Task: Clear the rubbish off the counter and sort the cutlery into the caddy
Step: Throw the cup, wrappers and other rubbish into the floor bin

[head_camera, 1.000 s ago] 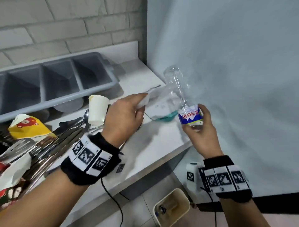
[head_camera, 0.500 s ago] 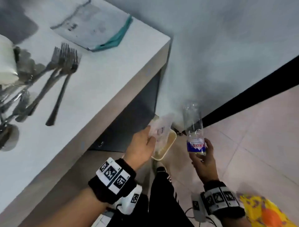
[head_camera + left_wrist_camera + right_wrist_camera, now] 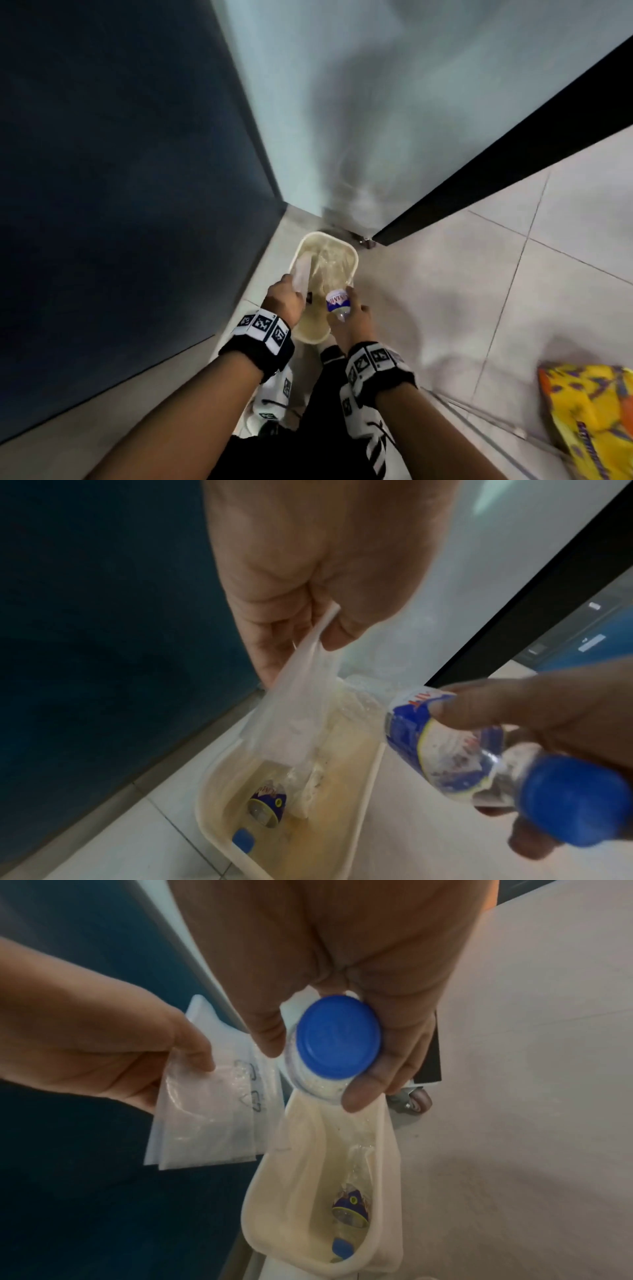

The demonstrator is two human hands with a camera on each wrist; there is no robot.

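We held both hands over the cream bin [image 3: 310, 337] on the floor: left hand [image 3: 283, 304] pinching a clear plastic bag [image 3: 209, 1115], right hand [image 3: 354, 320] gripping an empty bottle [image 3: 441, 750]. One bottle [image 3: 351, 1210] already lay inside. Neither item released; desk, cutlery and caddy out of view, so remaining work unjudged.

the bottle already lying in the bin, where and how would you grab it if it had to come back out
Probably by its labelled body, reaching straight down through the open top of the bin, whose walls close off every side. The bottle lies at the bottom, label facing up, its blue cap at the near end.
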